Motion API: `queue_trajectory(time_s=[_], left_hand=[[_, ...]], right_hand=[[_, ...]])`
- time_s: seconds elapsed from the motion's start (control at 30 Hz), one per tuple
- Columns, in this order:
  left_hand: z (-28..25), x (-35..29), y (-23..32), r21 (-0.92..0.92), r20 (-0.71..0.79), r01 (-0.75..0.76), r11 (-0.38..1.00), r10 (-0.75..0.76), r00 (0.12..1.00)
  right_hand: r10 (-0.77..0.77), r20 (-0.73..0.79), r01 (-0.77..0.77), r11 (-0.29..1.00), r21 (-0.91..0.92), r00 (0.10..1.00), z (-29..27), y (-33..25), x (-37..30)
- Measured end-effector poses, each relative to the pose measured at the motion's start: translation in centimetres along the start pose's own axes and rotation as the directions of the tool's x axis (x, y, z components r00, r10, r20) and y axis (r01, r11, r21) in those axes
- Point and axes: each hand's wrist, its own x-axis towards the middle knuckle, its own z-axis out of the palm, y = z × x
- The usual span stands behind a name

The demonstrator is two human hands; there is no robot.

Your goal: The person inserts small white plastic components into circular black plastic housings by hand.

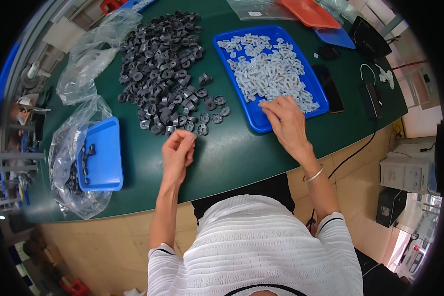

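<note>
My left hand [176, 155] hovers over the near part of the green table, its thumb and fingers pressed together; whatever they may hold is hidden. Just beyond it lie several loose dark grey plastic ring-shaped parts [203, 129], in front of a big heap of the same kind [158, 59]. My right hand [288, 123] reaches over the near side of a blue tray [256, 122], with thumb and fingertips pinched; anything between them is too small to make out. Many small whitish plastic pieces [266, 74] are spread in that tray, right beyond the right fingers.
A smaller blue tray [106, 158] with a few dark bits sits at the left, beside clear plastic bags [86, 66]. A phone [329, 89] lies against the big tray's right side. An orange tray [311, 12] is at the back. A black cable [350, 163] hangs off the near right edge.
</note>
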Motion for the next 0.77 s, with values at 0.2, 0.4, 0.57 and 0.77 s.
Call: queue_trajectory(time_s=[0.2, 0.4, 0.57, 0.77], left_hand=[[1.3, 2.5, 0.3, 0.925, 0.188, -0.319, 0.206, 0.482, 0.856], [1.4, 2.1, -0.2, 0.935, 0.206, -0.304, 0.181, 0.418, 0.885], [1.4, 1.0, -1.2, 0.901, 0.183, -0.348, 0.258, 0.501, 0.846], [1.6, -0.3, -1.4, 0.884, 0.086, -0.26, 0.388, 0.411, 0.908]], right_hand=[[-0.043, 0.102, 0.071, 0.956, -0.283, 0.994, 0.9, 1.6, 0.9], [-0.117, 0.033, 0.121, 0.964, -0.237, 0.993, 1.0, 0.5, 0.8], [-0.319, -0.014, 0.318, 0.947, -0.043, 0.948, 3.7, -3.2, -3.0], [-0.269, 0.229, 0.26, 0.963, 0.069, 0.936, 3.8, -4.1, -4.4]])
